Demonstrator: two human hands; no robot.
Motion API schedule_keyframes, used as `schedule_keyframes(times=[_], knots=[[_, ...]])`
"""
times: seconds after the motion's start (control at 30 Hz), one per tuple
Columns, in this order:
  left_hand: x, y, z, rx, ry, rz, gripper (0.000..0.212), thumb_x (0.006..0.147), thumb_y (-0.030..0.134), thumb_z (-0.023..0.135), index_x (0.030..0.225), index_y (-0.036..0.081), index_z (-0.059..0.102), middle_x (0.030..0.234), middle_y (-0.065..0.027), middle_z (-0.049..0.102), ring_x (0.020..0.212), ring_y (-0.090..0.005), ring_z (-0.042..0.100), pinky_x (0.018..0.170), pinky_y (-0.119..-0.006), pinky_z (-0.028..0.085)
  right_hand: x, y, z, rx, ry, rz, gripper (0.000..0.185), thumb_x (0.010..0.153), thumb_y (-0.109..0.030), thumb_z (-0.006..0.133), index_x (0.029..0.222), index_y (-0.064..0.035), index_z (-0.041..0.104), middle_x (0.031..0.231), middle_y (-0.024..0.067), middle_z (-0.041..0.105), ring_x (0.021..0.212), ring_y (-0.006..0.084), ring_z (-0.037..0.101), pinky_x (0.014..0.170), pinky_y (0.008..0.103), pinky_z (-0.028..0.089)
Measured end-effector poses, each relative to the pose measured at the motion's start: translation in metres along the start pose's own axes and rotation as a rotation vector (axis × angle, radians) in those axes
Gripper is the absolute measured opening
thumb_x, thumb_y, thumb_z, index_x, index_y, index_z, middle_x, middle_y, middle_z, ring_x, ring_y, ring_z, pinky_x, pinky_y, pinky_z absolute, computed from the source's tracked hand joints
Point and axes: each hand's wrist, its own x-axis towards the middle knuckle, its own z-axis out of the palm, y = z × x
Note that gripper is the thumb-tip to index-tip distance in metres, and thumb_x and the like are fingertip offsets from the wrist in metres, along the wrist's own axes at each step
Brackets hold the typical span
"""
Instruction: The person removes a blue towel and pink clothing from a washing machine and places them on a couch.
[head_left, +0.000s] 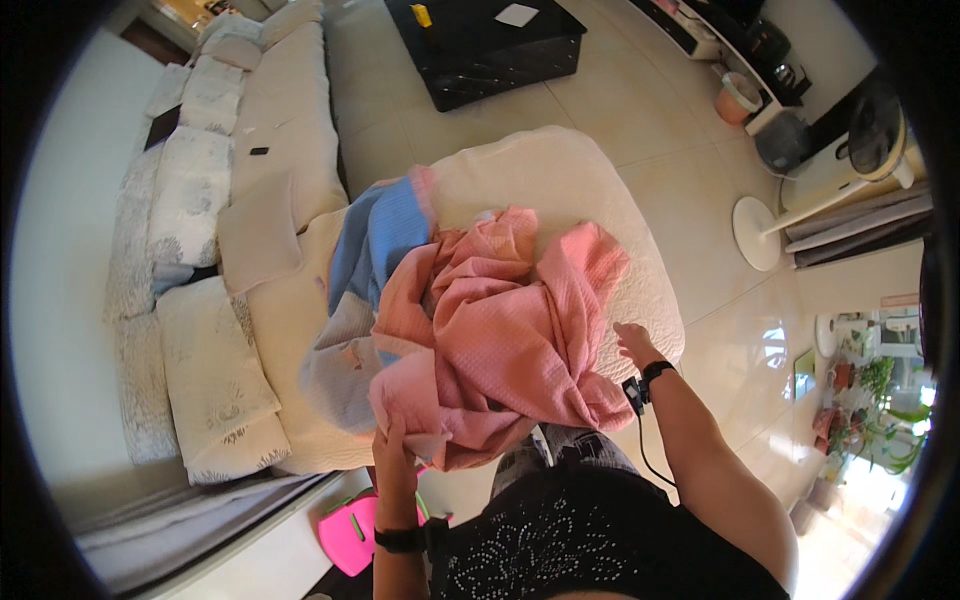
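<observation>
A crumpled pink quilted blanket (502, 337) lies heaped on the cream-covered end section of the sofa (525, 161). Blue and grey parts of the cloth (390, 225) spread out on its left side. Near the front, my left hand (394, 446) grips a pink corner of the blanket, with the fingers partly hidden by the cloth. To the right of the heap, my right hand (635, 343) hovers over the cream cover with fingers apart and nothing in it. Both wrists wear dark bands, and a cable hangs from a small device at the right one.
Patterned cushions (217, 367) line the sofa's back on the left. A phone (259, 151) lies on the seat. Ahead stands a black coffee table (495, 52). A pedestal fan (757, 232) stands at right on the tiled floor. A pink plastic object (351, 532) sits behind my left forearm.
</observation>
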Motion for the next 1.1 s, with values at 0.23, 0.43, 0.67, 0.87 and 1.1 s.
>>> schedule_keyframes(times=[0.23, 0.43, 0.67, 0.87, 1.1], knots=[[0.041, -0.016, 0.036, 0.085, 0.074, -0.097, 0.031, 0.093, 0.019, 0.054, 0.113, -0.004, 0.058, 0.099, -0.0047, 0.061, 0.085, -0.0106, 0.057, 0.071, -0.024, 0.046, 0.084, -0.019, 0.024, 0.378, 0.05, 0.086, 0.056, 0.085, -0.034, 0.069, 0.128, -0.005, 0.048, 0.114, 0.0073, 0.052, 0.098, 0.0221, 0.051, 0.078, 0.0368, 0.049], [0.079, -0.026, 0.069, 0.085, -0.004, -0.165, 0.026, 0.093, 0.012, 0.052, 0.114, -0.002, 0.057, 0.099, -0.0034, 0.061, 0.082, -0.0094, 0.057, 0.07, -0.022, 0.047, 0.134, -0.035, 0.042, 0.598, -0.08, 0.033, 0.039, 0.085, -0.029, 0.069, 0.113, -0.006, 0.056, 0.106, 0.0043, 0.056, 0.097, 0.0207, 0.053, 0.082, 0.0323, 0.05], [0.092, -0.034, 0.078, 0.09, -0.019, -0.161, 0.029, 0.094, 0.015, 0.054, 0.117, -0.001, 0.055, 0.098, -0.0039, 0.06, 0.081, -0.0093, 0.057, 0.068, -0.022, 0.048, 0.164, -0.055, 0.028, 0.378, -0.122, -0.07, 0.027, 0.085, -0.03, 0.064, 0.067, -0.0142, 0.052, 0.063, -0.0013, 0.045, 0.056, 0.0106, 0.041, 0.048, 0.0258, 0.033], [0.085, -0.029, 0.068, 0.394, -0.041, -0.188, 0.028, 0.095, 0.027, 0.056, 0.106, 0.002, 0.062, 0.08, 0.0041, 0.056, 0.07, -0.0042, 0.051, 0.061, -0.019, 0.041, 0.051, -0.076, 0.035, 0.141, 0.12, -0.437, 0.025, 0.081, -0.03, 0.068, 0.078, -0.008, 0.057, 0.075, -0.0005, 0.051, 0.068, 0.0102, 0.045, 0.06, 0.0275, 0.04], [0.059, -0.044, 0.041, 0.184, -0.065, -0.109, 0.028, 0.096, 0.026, 0.055, 0.105, 0.001, 0.063, 0.078, 0.0023, 0.058, 0.069, -0.005, 0.052, 0.059, -0.021, 0.043, -0.129, -0.078, 0.048, 0.098, -0.184, -0.56, 0.017, 0.082, -0.013, 0.062, 0.069, -0.0048, 0.055, 0.066, -0.0055, 0.047, 0.061, 0.0045, 0.043, 0.058, 0.0223, 0.037]])
